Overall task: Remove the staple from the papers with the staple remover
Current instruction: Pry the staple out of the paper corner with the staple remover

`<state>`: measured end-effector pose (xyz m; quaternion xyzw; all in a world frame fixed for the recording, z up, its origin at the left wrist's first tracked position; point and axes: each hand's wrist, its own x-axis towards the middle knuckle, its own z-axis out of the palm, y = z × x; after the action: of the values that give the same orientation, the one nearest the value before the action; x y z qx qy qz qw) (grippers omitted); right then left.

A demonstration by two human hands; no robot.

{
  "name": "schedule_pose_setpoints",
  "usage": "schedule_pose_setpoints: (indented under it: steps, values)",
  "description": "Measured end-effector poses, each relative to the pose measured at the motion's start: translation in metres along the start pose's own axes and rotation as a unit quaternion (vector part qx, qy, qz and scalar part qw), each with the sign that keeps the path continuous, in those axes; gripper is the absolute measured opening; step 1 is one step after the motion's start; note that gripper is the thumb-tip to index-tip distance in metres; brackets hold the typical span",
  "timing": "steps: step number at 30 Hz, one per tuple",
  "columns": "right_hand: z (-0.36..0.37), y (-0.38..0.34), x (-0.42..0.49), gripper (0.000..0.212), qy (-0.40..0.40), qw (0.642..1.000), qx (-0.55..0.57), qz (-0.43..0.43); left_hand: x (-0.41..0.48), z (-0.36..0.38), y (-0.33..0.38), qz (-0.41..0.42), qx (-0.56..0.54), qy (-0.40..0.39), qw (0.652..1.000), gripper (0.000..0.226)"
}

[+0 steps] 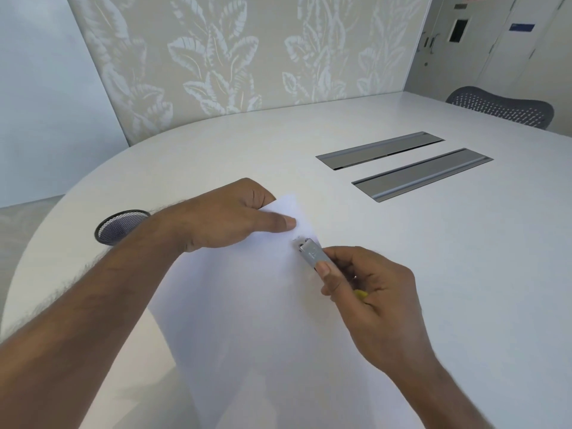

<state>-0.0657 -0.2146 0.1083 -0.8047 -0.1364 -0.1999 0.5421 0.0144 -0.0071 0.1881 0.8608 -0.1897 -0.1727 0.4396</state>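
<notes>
White papers [263, 305] lie on the white table, running from near me out to a far corner. My left hand [229, 218] pinches that far corner, thumb on top and fingers under the edge. My right hand [365, 286] grips a silver staple remover [312, 252] with a bit of yellow showing under the palm. The remover's jaws touch the paper's right edge just below my left thumb. The staple itself is too small and blurred to make out.
A black mesh cup [119, 226] stands by my left forearm near the table's left edge. Two grey metal cable hatches [402, 164] are set into the table [464, 274] at the far right. A mesh office chair [501, 106] stands behind the table.
</notes>
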Motion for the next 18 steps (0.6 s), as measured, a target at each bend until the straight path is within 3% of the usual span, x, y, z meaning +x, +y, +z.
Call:
schedule_pose_setpoints:
  steps: [11, 16, 18]
  values:
    - [0.007, 0.001, -0.001, 0.014, 0.031, 0.999, -0.019, -0.021, -0.003, 0.008, -0.006, -0.018, -0.028, 0.006, 0.999, 0.064]
    - [0.008, 0.005, 0.004, 0.011, 0.014, 0.998, -0.039, -0.047, 0.002, 0.014, -0.012, -0.016, -0.028, 0.014, 0.999, 0.040]
    - [0.009, 0.008, 0.006, 0.010, 0.006, 0.997, -0.047, -0.059, 0.004, 0.017, -0.015, -0.020, -0.034, 0.015, 0.999, 0.044]
